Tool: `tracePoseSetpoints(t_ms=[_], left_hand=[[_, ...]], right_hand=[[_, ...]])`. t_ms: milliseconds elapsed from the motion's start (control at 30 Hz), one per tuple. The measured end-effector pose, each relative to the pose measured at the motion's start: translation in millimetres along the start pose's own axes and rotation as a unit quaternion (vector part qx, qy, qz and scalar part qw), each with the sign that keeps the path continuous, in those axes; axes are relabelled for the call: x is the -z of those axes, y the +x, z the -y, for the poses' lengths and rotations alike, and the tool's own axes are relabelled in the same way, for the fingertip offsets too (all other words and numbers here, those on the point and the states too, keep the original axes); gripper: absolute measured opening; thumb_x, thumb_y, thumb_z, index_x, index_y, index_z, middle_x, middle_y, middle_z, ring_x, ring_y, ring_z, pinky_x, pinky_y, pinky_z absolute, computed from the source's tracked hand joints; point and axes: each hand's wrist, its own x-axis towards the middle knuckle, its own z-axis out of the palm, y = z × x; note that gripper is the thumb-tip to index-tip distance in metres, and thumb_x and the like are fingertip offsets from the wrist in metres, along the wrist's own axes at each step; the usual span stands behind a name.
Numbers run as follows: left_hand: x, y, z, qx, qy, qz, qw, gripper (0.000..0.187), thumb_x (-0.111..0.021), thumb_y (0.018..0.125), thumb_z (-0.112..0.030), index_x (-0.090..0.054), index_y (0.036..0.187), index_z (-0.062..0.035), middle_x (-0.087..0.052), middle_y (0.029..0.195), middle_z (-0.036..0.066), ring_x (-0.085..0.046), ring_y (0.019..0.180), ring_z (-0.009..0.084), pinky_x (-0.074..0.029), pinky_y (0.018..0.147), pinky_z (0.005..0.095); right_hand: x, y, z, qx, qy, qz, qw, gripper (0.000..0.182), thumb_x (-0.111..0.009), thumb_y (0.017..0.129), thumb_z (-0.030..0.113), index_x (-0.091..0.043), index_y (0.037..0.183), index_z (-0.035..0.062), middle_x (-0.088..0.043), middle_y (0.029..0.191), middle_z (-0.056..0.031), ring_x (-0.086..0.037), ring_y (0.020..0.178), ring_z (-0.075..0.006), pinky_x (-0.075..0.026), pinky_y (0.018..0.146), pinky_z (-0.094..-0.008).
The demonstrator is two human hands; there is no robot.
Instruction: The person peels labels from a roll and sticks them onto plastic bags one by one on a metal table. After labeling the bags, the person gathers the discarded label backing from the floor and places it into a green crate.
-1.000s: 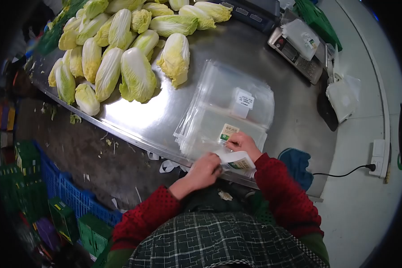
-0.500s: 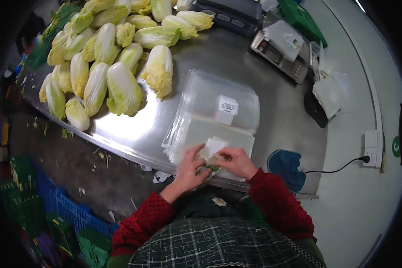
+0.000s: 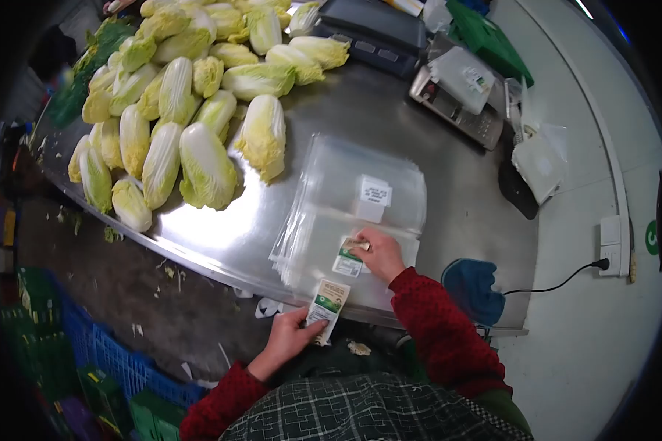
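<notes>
My left hand [image 3: 290,334] is closed on a small stack of printed labels [image 3: 329,300], tan, green and white, in front of the table edge. My right hand [image 3: 381,253] pinches the upper part of a single label [image 3: 347,264] of the same print, over the near part of the clear plastic bags [image 3: 401,176]. The label's lower part lies against the top bag. The bags lie in a fanned pile on the metal table [image 3: 463,198]. Farther up the pile is a white printed sticker [image 3: 375,192].
Napa cabbages [image 3: 207,165] are heaped at the table's left and back. A scale [image 3: 460,110] with a stack of white labels stands at the back right, near a dark device [image 3: 375,33]. A blue cloth [image 3: 472,290] lies at the right front. Crates [image 3: 110,349] stand on the floor at left.
My hands have separated: the left drew back toward me with the label stack, while the right moved forward with one label onto the top bag. The view has shifted slightly.
</notes>
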Motion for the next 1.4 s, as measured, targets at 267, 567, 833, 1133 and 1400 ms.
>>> tracePoseSetpoints(t_ms=[267, 567, 833, 1133, 1400], left_hand=[[157, -48, -54, -0.293, 0.357, -0.543, 0.701, 0.012, -0.059, 0.083, 0.002, -0.060, 0.094, -0.0023, -0.064, 0.098, 0.012, -0.062, 0.082, 0.0179, -0.050, 0.069, 0.0267], [40, -5, -46, -0.175, 0.112, 0.047, 0.977, 0.014, -0.073, 0.078, -0.013, -0.068, 0.087, -0.0032, -0.056, 0.073, 0.008, -0.055, 0.063, 0.0201, -0.043, 0.056, 0.0332], [0, 29, -19, 0.038, -0.114, 0.021, 0.993, 0.015, -0.072, 0.082, -0.014, -0.071, 0.090, -0.0014, -0.066, 0.076, 0.003, -0.059, 0.070, 0.0058, -0.046, 0.061, 0.0246], [7, 38, -11, -0.166, 0.058, -0.068, 0.982, 0.016, -0.074, 0.077, -0.012, -0.071, 0.090, -0.0039, -0.066, 0.087, 0.008, -0.061, 0.076, 0.0144, -0.047, 0.068, 0.0266], [-6, 27, -23, -0.004, -0.066, 0.029, 0.997, 0.020, -0.074, 0.079, -0.019, -0.070, 0.087, -0.0014, -0.066, 0.074, 0.009, -0.059, 0.066, 0.0089, -0.048, 0.061, 0.0274]], right_hand=[[12, -10, 16, 0.137, -0.138, -0.069, 0.978, 0.049, -0.081, 0.062, 0.028, -0.056, 0.098, 0.0081, -0.055, 0.093, -0.0087, -0.055, 0.085, -0.0328, -0.045, 0.070, -0.0428], [2, -19, -3, 0.090, 0.021, 0.077, 0.993, 0.013, -0.069, 0.078, 0.016, -0.062, 0.075, 0.0056, -0.058, 0.074, -0.0103, -0.057, 0.075, -0.0263, -0.046, 0.066, -0.0381], [98, 29, 48, 0.054, 0.177, -0.126, 0.974, 0.007, -0.058, 0.086, 0.008, -0.064, 0.086, 0.0028, -0.063, 0.077, -0.0040, -0.055, 0.070, -0.0090, -0.046, 0.067, -0.0291], [24, -47, 61, -0.087, 0.344, 0.171, 0.919, 0.019, -0.070, 0.081, 0.005, -0.065, 0.098, -0.0010, -0.065, 0.085, -0.0010, -0.058, 0.079, -0.0061, -0.048, 0.070, -0.0227], [18, -76, 75, 0.114, 0.171, 0.001, 0.979, 0.009, -0.069, 0.078, 0.002, -0.069, 0.087, -0.0002, -0.068, 0.079, -0.0061, -0.059, 0.068, -0.0074, -0.047, 0.060, -0.0248]])
